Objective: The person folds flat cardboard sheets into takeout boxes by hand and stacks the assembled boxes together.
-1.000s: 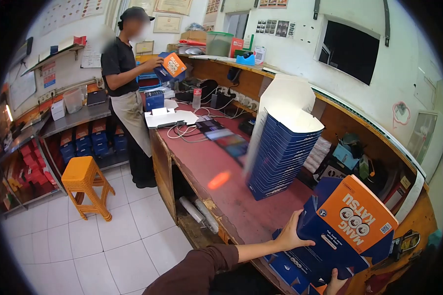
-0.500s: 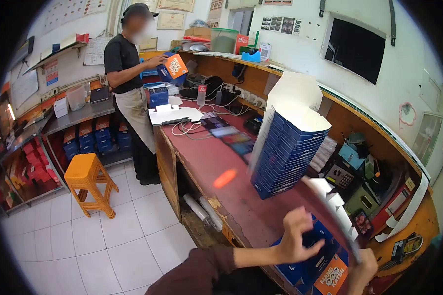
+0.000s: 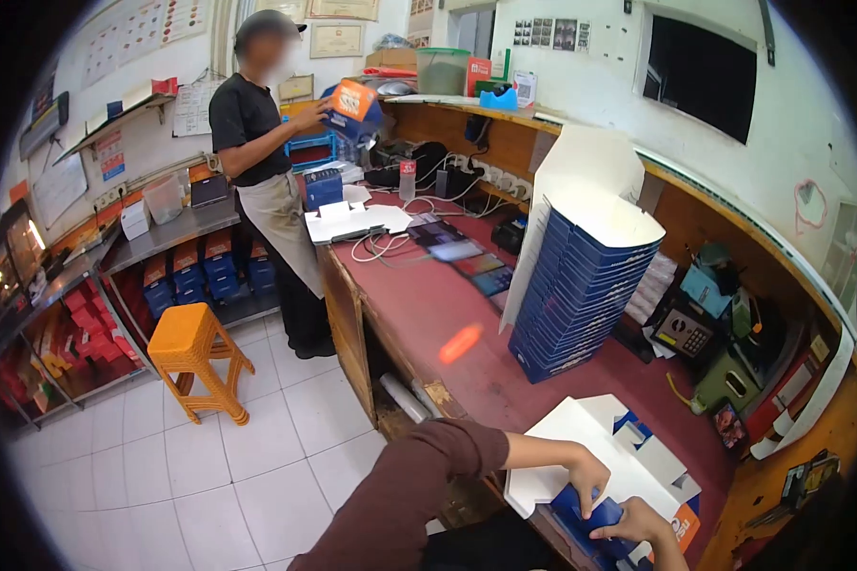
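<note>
A flat cardboard box blank [image 3: 567, 438] lies on the counter in front of me, mostly white side up, with flaps and cut slots along its right side. My left hand [image 3: 587, 479] pinches a blue panel at its near edge. Beside it, my right hand [image 3: 638, 525] grips the same blue panel, fingers bent and thumb toward the left hand. Part of an orange printed panel shows by my right wrist. Just beyond stands a tall stack of blue food boxes [image 3: 581, 295], nested together with white insides facing up.
An orange box cutter-like object [image 3: 461, 344] lies on the red counter [image 3: 419, 314]. At the far end a co-worker [image 3: 267, 143] in an apron holds a blue-and-orange box [image 3: 354, 109]. A safe [image 3: 684, 328] sits right; an orange stool [image 3: 195, 352] stands left.
The blank has turned from blue printed side to white side up and lies flat. My hands, apart before, now meet at its near blue panel. The co-worker's box has been raised and tilted.
</note>
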Tool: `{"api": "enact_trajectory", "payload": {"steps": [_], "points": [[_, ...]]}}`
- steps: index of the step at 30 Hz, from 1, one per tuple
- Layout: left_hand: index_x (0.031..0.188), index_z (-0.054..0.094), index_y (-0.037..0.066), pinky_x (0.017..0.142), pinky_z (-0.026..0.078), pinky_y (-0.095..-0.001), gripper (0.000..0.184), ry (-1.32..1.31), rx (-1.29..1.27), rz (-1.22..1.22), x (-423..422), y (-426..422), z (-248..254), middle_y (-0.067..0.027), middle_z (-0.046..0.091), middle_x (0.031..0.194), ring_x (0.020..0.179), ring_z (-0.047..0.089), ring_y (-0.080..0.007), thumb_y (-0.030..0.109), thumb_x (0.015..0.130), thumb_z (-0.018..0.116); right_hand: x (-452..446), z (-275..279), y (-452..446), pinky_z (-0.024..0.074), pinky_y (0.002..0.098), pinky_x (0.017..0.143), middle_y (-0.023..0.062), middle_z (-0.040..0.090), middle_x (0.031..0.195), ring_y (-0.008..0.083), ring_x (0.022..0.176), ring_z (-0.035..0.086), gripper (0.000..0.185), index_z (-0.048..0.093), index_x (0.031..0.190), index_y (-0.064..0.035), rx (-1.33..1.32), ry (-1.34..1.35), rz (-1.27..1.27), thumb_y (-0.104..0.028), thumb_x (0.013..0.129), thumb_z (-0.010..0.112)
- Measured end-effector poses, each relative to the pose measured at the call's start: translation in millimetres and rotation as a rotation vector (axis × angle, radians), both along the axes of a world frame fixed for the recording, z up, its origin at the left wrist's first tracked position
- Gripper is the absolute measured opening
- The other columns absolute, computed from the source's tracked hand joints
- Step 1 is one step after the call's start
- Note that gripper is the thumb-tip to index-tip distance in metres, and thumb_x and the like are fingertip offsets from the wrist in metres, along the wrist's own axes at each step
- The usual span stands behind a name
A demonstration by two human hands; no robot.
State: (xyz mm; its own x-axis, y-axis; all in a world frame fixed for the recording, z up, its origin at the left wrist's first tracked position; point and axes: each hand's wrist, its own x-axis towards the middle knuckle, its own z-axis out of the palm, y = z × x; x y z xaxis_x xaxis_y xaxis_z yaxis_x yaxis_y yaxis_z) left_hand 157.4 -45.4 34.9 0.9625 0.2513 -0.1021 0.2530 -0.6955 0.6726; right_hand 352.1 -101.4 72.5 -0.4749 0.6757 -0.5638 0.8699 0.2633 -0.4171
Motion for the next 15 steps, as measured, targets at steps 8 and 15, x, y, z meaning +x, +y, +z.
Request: {"api": "enact_trajectory", "payload": {"steps": [8,15], "points": [[0.083,0.064,0.003,0.061,0.044,-0.0344,0.036,-0.215,-0.074,0.118,-10,-18,-22,-0.0111,0.062,0.074,0.068,0.058,-0.0243,0.037,0.071,0.07,-15,-26,-30,0.0438,0.0398,0.068,0.013,0.062,0.076,0.0262,0.073,0.059,0.023,0.061,0.094,-0.0043,0.72,0.132,-0.244,-0.02,0.088,0.047],[0.095,0.049,0.006,0.075,0.034,-0.0346,0.026,-0.208,0.759,0.74,9,-32,-52,-0.0098,0.047,0.097,0.093,0.044,-0.0227,0.024,0.077,0.055,-28,-59,-27,0.0167,0.0512,0.102,0.0188,0.026,0.138,0.0348,0.128,0.024,0.053,0.036,0.129,-0.0045,0.905,0.015,-0.444,-0.008,0.079,0.052]]}}
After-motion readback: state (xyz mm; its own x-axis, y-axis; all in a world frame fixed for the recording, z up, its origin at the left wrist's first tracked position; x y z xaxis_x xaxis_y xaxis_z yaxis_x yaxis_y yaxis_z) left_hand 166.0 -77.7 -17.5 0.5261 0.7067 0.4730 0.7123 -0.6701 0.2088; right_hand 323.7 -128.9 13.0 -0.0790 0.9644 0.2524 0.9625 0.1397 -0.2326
